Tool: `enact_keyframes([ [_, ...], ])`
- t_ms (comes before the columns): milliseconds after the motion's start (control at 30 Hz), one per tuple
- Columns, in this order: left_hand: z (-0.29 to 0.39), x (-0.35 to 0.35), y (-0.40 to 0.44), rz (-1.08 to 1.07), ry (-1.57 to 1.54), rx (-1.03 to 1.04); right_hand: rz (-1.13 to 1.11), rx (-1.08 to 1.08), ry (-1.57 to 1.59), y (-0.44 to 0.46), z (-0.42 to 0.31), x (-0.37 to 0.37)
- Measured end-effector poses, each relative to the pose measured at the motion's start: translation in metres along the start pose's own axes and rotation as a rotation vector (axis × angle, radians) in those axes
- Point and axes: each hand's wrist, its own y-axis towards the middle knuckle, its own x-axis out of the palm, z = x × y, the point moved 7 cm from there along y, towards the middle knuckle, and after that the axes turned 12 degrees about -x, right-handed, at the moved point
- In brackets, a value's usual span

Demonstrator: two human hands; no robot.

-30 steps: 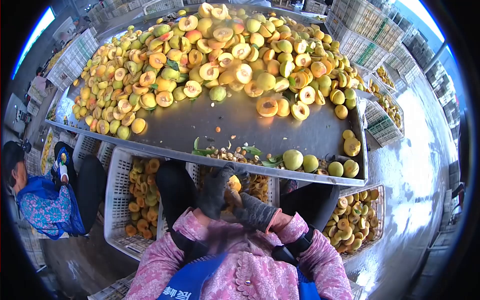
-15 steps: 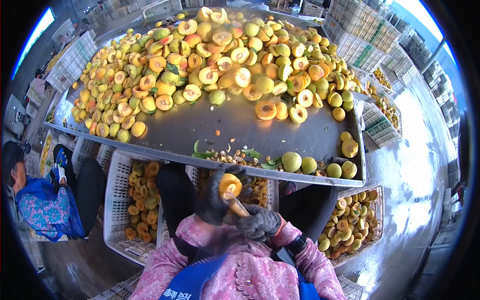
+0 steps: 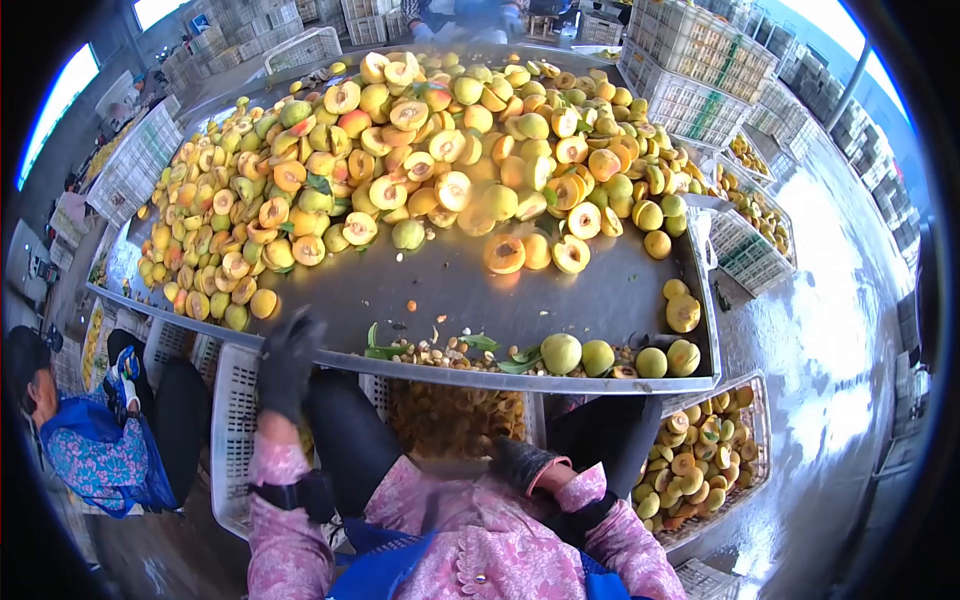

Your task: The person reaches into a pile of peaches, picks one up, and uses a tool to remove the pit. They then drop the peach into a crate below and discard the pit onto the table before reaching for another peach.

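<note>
My left hand (image 3: 287, 368), in a dark glove, is at the table's near edge, above the left crate (image 3: 232, 430). Its fingers look stretched out with no fruit in them, though motion blurs them. In front of my lap, beside the middle crate of fruit (image 3: 455, 415), my gloved right hand (image 3: 522, 464) is closed with its fingers curled. What it grips is blurred and hidden. A large heap of halved yellow peaches (image 3: 400, 150) covers the back and left of the metal table (image 3: 480, 295).
Loose pits (image 3: 440, 354), leaves and whole fruits (image 3: 561, 353) lie along the table's front edge. A crate of fruit halves (image 3: 700, 460) stands at my right. Someone in a blue apron (image 3: 110, 430) sits at the left. Crates (image 3: 700, 60) are stacked behind.
My left hand has moved left from my lap to above the left crate, and the peach half it held is gone from it. My right hand has shifted slightly; its wooden-handled tool no longer shows clearly.
</note>
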Motion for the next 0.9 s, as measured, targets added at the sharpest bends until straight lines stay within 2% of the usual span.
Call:
enact_keyframes([
  [33,0.031,0.032,0.007,-0.088,-0.100,-0.127,-0.020,-0.038,-0.005,-0.001,0.007,0.008],
  [100,0.066,0.103,0.031,-0.296,0.024,0.112,-0.008,-0.114,-0.013,-0.007,0.016,0.016],
  [167,0.085,0.172,0.051,-0.471,-0.039,0.090,0.055,-0.196,-0.023,-0.015,0.021,0.015],
  [200,0.096,0.198,0.063,-0.374,0.123,0.112,0.011,-0.043,0.028,-0.018,0.038,0.022],
  [233,0.103,0.221,0.071,-0.276,0.282,0.132,0.018,-0.028,0.032,-0.019,0.025,0.006],
  [333,0.106,0.276,0.081,-0.218,0.401,0.182,-0.017,0.046,0.076,-0.033,-0.027,-0.044],
  [433,0.050,0.338,0.089,-0.751,-0.072,-0.127,0.073,-0.085,0.025,-0.039,-0.035,-0.054],
  [467,0.064,0.325,0.075,-0.739,-0.124,-0.198,0.071,-0.018,0.052,-0.041,-0.037,-0.059],
  [533,0.063,0.318,0.064,-0.662,-0.145,-0.119,0.065,0.108,0.101,-0.039,-0.042,-0.075],
  [567,0.063,0.312,0.058,-0.620,-0.156,-0.078,0.154,0.099,0.135,-0.039,-0.043,-0.082],
  [633,0.065,0.296,0.037,-0.712,-0.378,-0.258,0.334,0.080,0.203,-0.042,-0.043,-0.095],
  [700,0.071,0.272,0.017,-0.778,-0.497,-0.369,0.618,-0.015,0.504,-0.045,-0.067,-0.129],
  [767,0.086,0.249,-0.014,-0.970,-0.871,-0.384,0.690,0.024,0.572,-0.046,-0.063,-0.144],
  [833,0.101,0.213,-0.049,-0.902,-0.886,-0.295,0.800,-0.060,0.647,-0.039,-0.084,-0.163],
  [900,0.105,0.189,-0.074,-0.862,-0.977,-0.255,0.813,-0.093,0.486,-0.025,-0.088,-0.165],
])
